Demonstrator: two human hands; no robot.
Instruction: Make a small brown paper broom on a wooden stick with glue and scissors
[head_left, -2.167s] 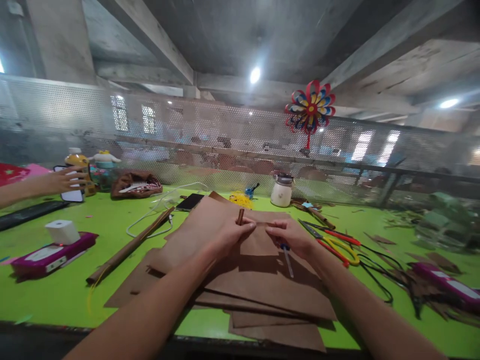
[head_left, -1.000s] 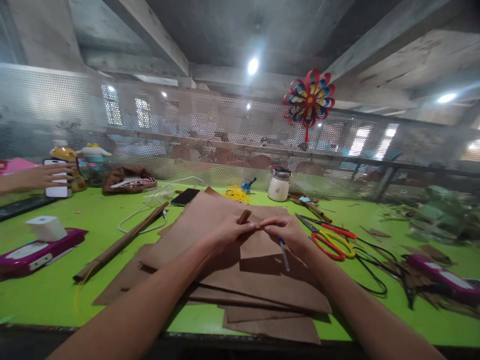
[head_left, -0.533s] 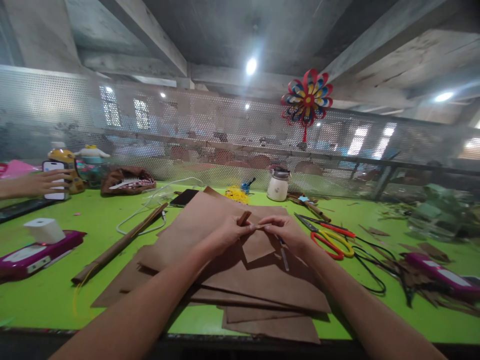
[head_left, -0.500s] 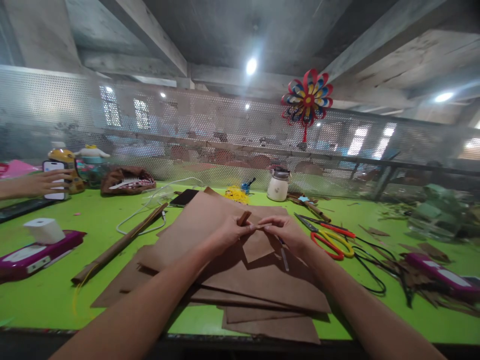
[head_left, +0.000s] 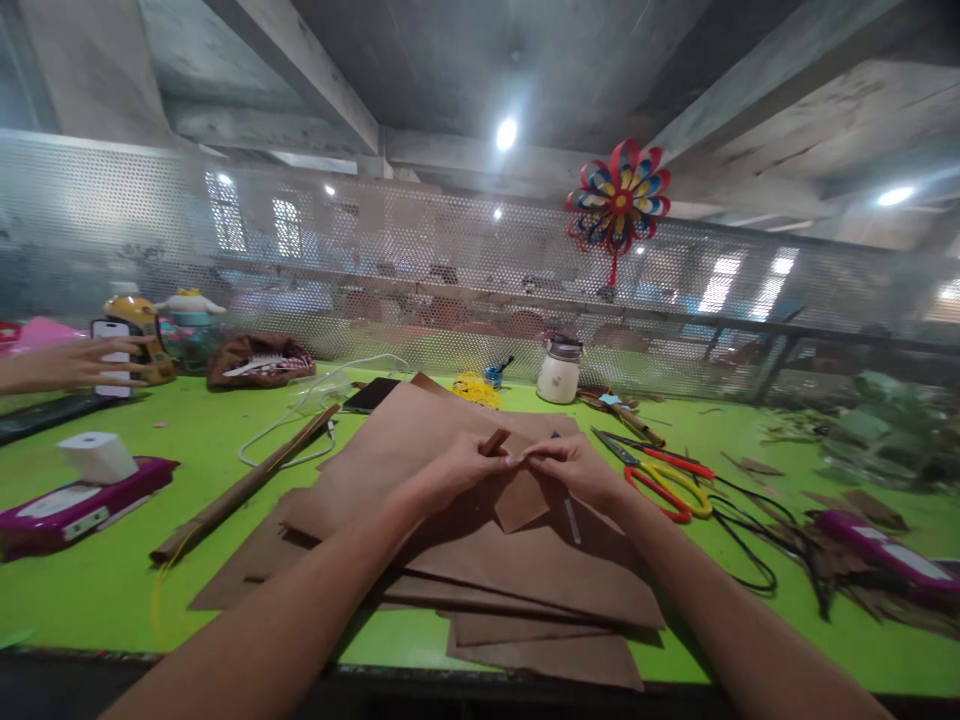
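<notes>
Left hand [head_left: 463,465] and right hand [head_left: 574,468], fingertips nearly meeting, pinch a small brown paper piece [head_left: 523,503] above stacked brown sheets [head_left: 540,572]; close, even pressure should keep its edge straight.

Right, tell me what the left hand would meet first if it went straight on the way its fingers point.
Most likely the right hand: its fingertips lie directly ahead of the left hand. Depth is unclear there, so I can't tell whether the two already touch.

A lidded jar [head_left: 559,376] stands near a mesh partition [head_left: 465,235], perhaps metal.
</notes>
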